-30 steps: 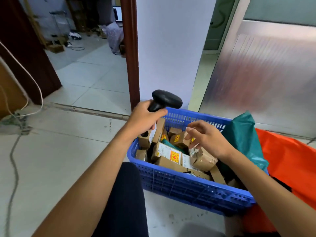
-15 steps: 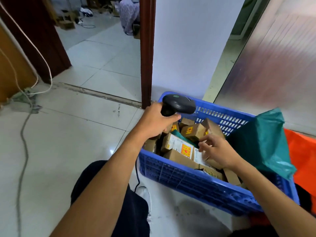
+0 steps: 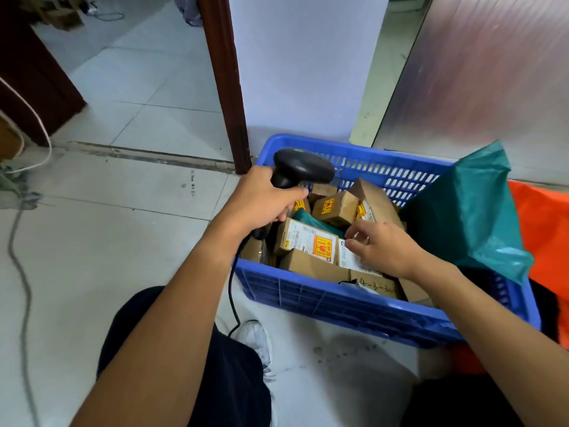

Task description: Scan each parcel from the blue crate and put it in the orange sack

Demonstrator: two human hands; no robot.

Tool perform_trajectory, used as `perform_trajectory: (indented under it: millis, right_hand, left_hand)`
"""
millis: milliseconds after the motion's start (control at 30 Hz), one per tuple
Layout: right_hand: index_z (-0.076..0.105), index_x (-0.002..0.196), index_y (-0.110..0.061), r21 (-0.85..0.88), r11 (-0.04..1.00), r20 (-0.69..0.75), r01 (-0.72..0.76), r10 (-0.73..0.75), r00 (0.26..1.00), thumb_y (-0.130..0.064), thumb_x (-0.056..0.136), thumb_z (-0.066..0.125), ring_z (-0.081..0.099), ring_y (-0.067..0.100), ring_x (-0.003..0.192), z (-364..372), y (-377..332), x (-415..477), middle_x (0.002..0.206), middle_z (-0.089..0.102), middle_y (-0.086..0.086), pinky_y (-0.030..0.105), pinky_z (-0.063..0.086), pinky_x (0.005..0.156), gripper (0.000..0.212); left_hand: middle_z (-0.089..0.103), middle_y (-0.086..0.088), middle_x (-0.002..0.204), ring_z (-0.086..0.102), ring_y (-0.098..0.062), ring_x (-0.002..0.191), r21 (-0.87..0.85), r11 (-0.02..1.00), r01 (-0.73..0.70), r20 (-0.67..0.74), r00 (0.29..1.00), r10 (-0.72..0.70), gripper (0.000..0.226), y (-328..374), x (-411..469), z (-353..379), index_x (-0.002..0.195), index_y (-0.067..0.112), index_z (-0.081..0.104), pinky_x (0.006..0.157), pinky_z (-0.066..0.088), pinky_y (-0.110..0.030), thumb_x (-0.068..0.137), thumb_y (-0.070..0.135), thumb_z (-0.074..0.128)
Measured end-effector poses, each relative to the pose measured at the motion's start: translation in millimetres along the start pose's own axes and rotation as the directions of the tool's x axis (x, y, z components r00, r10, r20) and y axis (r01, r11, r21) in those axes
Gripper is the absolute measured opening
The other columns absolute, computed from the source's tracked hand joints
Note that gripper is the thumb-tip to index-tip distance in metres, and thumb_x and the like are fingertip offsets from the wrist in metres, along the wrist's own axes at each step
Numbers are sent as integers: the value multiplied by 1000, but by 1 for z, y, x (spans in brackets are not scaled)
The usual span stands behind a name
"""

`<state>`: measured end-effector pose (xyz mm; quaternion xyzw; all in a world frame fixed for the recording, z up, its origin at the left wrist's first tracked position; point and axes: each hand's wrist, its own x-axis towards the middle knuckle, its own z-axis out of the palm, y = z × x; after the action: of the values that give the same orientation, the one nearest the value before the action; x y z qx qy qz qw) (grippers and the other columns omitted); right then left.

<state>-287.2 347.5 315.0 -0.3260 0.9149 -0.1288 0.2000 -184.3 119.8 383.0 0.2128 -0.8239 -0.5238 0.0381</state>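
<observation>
Grip: left hand [image 3: 261, 201] round scanner [image 3: 303, 167], right hand [image 3: 381, 249] on parcel [image 3: 347, 261] in crate [image 3: 338, 303]

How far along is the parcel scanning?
Done: nothing confirmed; the visible part of the orange sack shows no parcels. In hand: the left hand grips the scanner over the blue crate, and the right hand touches a white-labelled parcel, not lifted. Left: nearly everything; the crate holds many cardboard boxes and a green bag.
</observation>
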Motion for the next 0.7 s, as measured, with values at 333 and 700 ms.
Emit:
perform_trajectory:
  millis: [333,700]
  right_hand:
    - [61,125,-26,-19,1000,84,-18,20,996,-45,104,51,58,11,95,9,-12,2,116,68,-6,17,37,63,30]
    - [23,159,-22,-60,997,196,50,-37,980,-49,93,67,39,33,142,59,-58,95,156,37,13,46,37,115,84]
  left_hand:
    - [68,-4,70,64,-12,59,21,999,40,44,998,-41,17,-9,-2,-12,98,7,71,68,57,-33,93,23,76]
    - [68,4,63,65,-9,57,95,995,15,77,997,-22,14,-17,11,-23,88,15,71,77,61,-38,90,26,78]
